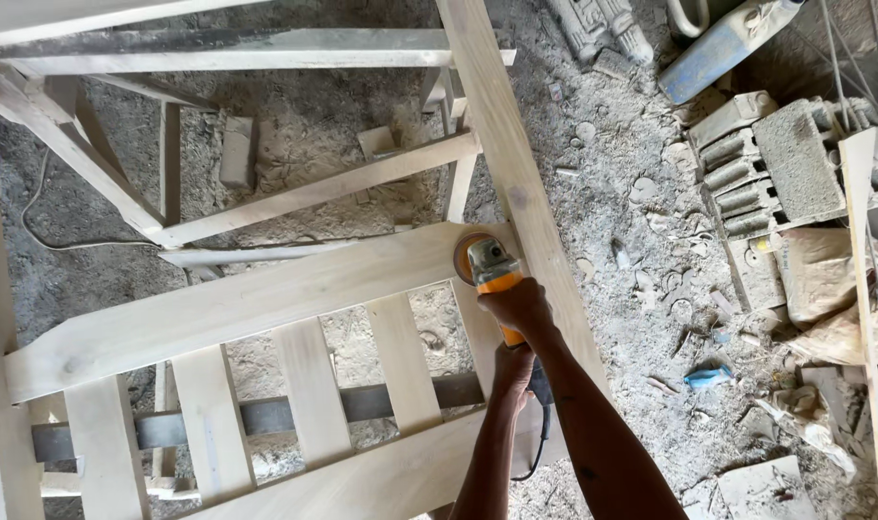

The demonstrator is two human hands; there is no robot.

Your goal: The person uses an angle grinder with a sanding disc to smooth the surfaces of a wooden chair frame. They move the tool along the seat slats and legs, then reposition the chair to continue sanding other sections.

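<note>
Item: grinder (494, 274), hand-held, orange body with a grey metal head and a round sanding disc (466, 257) at its 10 o'clock end. The disc lies flat against the top rail (236, 303), a broad pale board of a wooden frame (314, 385) with upright slats, close to where that rail meets the long side post (516, 183).

Hands: right hand (522, 306) wrapped tight around the orange body, fingers closed over it. Left hand (514, 366) sits directly at 6 o'clock of the right, closed on the rear of the tool; its fingers are mostly hidden by the right forearm. A dark cord (540, 453) hangs from the rear end toward 6 o'clock.

Surroundings: the side post runs from 12 o'clock to 5 o'clock, just beside the disc on its 3 o'clock side. Bare rail extends toward 9 o'clock. Gaps between the slats open to a dusty floor (641, 318). At 3 o'clock, well apart, lie wood scraps and grey blocks (795, 159); a blue can (718, 48) lies at 1 o'clock.
</note>
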